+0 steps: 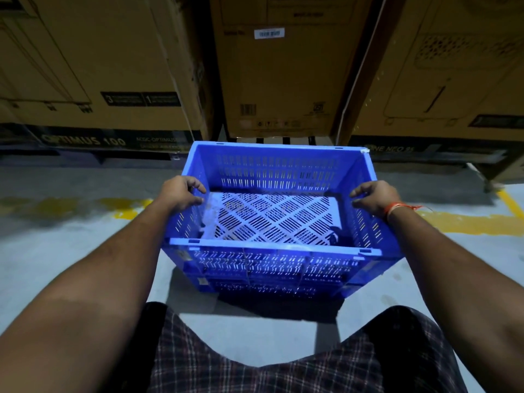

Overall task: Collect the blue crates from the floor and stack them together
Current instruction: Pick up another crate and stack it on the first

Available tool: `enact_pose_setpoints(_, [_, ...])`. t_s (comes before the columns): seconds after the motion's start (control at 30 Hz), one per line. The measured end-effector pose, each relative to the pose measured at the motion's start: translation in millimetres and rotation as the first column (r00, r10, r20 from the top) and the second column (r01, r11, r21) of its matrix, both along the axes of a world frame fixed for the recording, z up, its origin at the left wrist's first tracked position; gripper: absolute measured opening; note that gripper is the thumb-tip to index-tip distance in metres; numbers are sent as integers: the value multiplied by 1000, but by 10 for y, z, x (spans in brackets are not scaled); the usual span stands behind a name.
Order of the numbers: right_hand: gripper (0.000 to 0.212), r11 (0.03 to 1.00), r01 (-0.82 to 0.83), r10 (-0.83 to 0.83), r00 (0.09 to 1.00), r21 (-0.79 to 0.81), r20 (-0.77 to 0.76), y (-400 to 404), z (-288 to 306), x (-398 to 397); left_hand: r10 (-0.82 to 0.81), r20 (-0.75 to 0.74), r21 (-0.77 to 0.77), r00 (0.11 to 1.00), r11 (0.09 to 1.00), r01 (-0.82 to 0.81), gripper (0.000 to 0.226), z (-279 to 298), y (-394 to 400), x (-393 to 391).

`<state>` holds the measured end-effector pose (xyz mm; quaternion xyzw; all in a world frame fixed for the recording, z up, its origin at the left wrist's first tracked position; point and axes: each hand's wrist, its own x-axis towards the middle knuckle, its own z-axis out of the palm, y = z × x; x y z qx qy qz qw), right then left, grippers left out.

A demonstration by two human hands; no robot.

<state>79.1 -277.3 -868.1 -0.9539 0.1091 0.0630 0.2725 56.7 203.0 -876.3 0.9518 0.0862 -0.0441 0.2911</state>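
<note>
A blue perforated plastic crate [278, 165] sits in front of me, on top of a second blue crate [272, 285] whose slotted wall shows beneath it. My left hand [181, 192] grips the top crate's left rim, fingers curled over the edge. My right hand [374, 195], with an orange thread at the wrist, curls over the right rim. The top crate holds nothing; its lattice floor shows pale.
Large cardboard cartons [283, 80] stand in a row just behind the crates, on low pallets. The grey concrete floor [71, 245] carries worn yellow painted lines [465, 222] to the left and right. My checked clothing fills the bottom of the view.
</note>
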Motion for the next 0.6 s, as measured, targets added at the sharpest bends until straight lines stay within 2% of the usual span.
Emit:
enact_pose_setpoints(0.1, [14,999,-8,8,1000,35,8,-15,-23,26,-5,6,-37,1000,999,5,22,-30,45,10])
enact_pose_setpoints(0.23, [14,1000,-23,23,1000,-1,7,-26,-55,55,11,-14,14,1000,1000,-11,19,-21,28,33])
enact_pose_setpoints(0.3, [27,998,-33,34,999,-61,13,-33,-73,70,36,-32,76,999,997,-33,21,7,-13,65])
enact_pose_setpoints(0.37, [45,991,-45,47,999,-124,10,-50,-98,69,77,-37,212,996,975,-68,28,57,-98,77])
enact_pose_setpoints(0.47, [51,986,-42,56,995,-162,83,-28,-7,-125,103,20,323,994,941,-104,35,263,-305,-33])
enact_pose_setpoints(0.53, [46,983,-39,65,987,-179,144,12,256,-363,28,-11,322,1000,947,-23,39,554,-478,-182])
enact_pose_setpoints(0.6, [44,990,-94,105,989,-103,107,69,659,-567,-62,-74,276,995,958,80,39,981,-638,-324])
